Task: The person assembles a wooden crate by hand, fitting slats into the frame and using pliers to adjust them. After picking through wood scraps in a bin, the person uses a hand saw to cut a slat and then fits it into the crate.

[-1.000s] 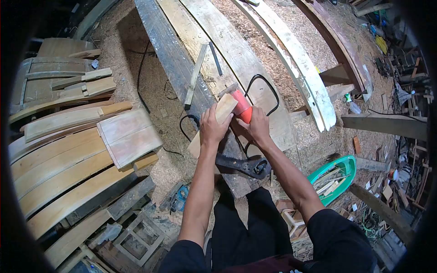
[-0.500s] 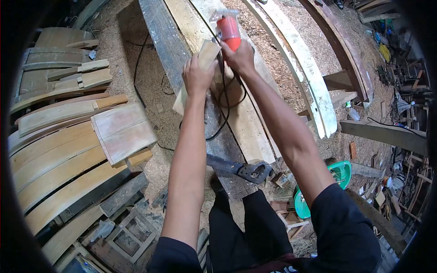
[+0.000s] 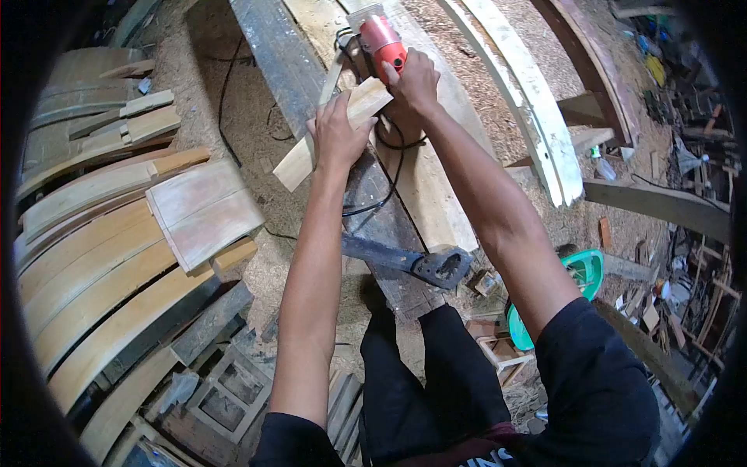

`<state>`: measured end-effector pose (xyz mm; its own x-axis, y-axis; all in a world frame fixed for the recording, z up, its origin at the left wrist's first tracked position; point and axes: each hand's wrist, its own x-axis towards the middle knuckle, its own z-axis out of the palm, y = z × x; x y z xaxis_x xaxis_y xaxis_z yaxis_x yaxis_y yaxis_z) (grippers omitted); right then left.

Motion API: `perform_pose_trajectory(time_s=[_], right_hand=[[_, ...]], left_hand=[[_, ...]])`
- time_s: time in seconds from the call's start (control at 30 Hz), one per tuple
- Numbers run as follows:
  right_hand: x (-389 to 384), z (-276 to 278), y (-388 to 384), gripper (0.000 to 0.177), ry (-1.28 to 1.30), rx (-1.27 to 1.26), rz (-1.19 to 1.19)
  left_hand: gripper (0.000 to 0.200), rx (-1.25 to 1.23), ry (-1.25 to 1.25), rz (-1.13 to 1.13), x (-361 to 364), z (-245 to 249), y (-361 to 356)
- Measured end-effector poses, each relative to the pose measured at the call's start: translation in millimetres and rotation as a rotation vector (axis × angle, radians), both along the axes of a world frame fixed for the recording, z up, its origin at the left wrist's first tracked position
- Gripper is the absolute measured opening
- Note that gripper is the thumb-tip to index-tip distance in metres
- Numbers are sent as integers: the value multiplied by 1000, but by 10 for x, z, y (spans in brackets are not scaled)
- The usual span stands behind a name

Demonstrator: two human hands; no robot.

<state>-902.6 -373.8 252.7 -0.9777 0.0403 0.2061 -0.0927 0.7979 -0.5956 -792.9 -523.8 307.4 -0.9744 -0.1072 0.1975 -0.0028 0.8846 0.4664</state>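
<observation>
While the left hand (image 3: 336,134) is being kept clamped over the wooden offcut (image 3: 291,165), which is lying crosswise on the dark plank (image 3: 272,58), the right hand (image 3: 412,78) is being closed around the orange power tool (image 3: 379,37) just beside the offcut's far end. Both are being held farther up the plank than a second ago, with the black cord (image 3: 393,167) being trailed behind, so the work is being shifted forward.

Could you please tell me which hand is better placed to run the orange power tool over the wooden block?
Right, probably. The right hand grips the orange power tool right beside the wooden block, while the left hand is occupied holding that block.
</observation>
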Motion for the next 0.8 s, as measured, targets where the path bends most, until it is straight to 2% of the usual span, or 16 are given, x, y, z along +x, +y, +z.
perform_pose_trajectory(time_s=[0.07, 0.13, 0.2, 0.27, 0.33, 0.37, 0.43, 0.5, 0.57, 0.6, 0.8], right_hand=[[374, 123, 137, 48, 135, -85, -2], [995, 90, 411, 42, 235, -119, 140], [2012, 161, 698, 31, 141, -165, 277], [2906, 48, 1028, 22, -102, -134, 620], [3537, 223, 1120, 34, -22, -78, 689], [3754, 203, 1180, 37, -78, 6, 654], [3952, 176, 1196, 39, -142, 55, 557], [4055, 55, 1134, 39, -62, 38, 439], [4112, -64, 1103, 40, -60, 73, 404], [4118, -116, 1091, 40, 20, 69, 389], [3963, 53, 1209, 35, -137, 23, 303]], left_hand=[[64, 14, -21, -19, 143, 94, 56], [63, 1, 43, -62, 396, 198, 102], [63, -3, 40, -113, 782, 261, 144], [64, 8, 16, -147, 1059, 337, 152], [68, 2, -54, -170, 1382, 326, 207], [69, 4, -49, -199, 1487, 275, 233], [71, 2, -41, -254, 1678, 179, 266], [70, 21, -59, -259, 1869, 118, 315], [70, 21, -59, -265, 2013, 80, 351], [69, 29, -72, -258, 2087, 81, 369], [72, 60, -37, -281, 2296, 195, 429]])
